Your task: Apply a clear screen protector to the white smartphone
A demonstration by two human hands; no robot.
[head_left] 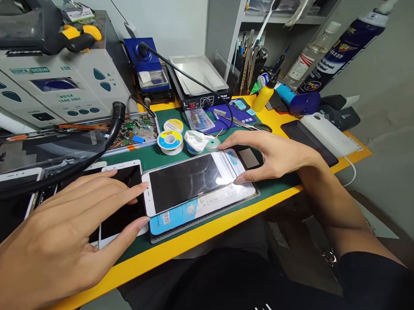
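A white-framed smartphone (184,181) with a dark screen lies across a blue and white printed sheet on a grey pad (206,213). At its left end, my left hand (72,227) grips the edge between thumb and index finger; the other fingers stretch over a neighbouring white phone (122,215). My right hand (273,156) spans the far end, index finger at the back corner and thumb at the front corner. Pale reflections show on the right part of the screen. Under my right palm sits a small grey square (249,157) on a dark piece.
Behind the phone stand a solder spool (170,141), a small pot with white tissue (196,140) and a heating plate (199,76). A black hose (112,132) from the hot-air station (58,89) crosses the left side. Scissors (250,125) and a yellow bottle (262,96) lie further right.
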